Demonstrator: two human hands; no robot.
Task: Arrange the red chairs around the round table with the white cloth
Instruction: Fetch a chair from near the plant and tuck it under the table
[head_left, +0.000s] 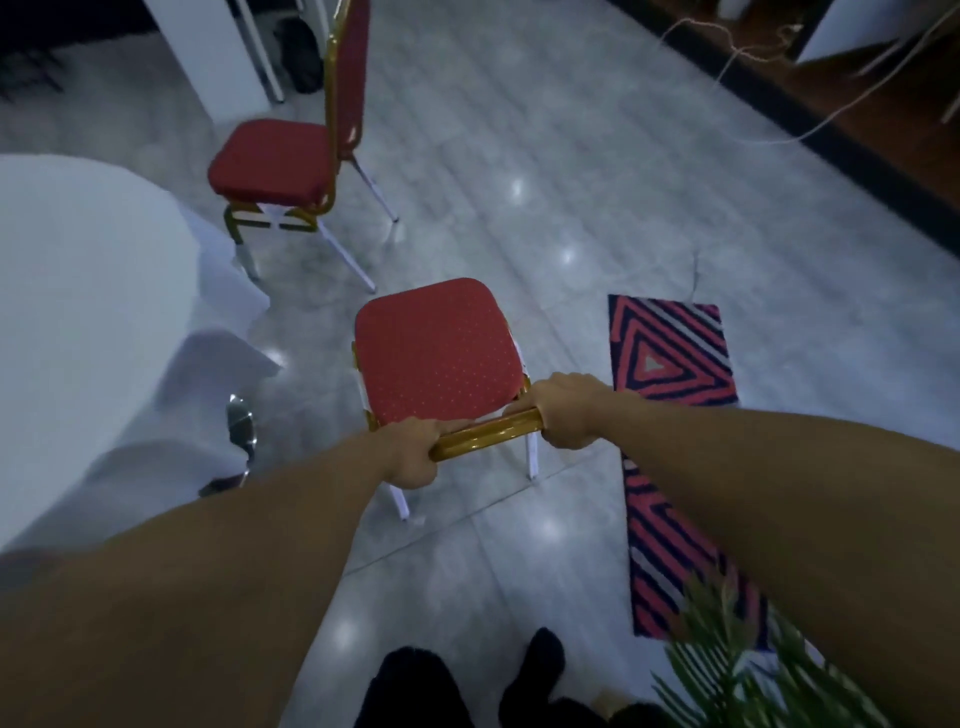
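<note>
Hands grip the gold metal top rail (485, 434) of near red padded chair (436, 348): left hand (410, 452) and right hand (566, 415) both with fingers curled tight round it. Chair stands on grey tiled floor (519, 156), right of round table with white cloth (78, 291), apart from it. Second red chair (270, 161) sits beyond, near table edge. Striped red rug (670, 353) lies just right.
</note>
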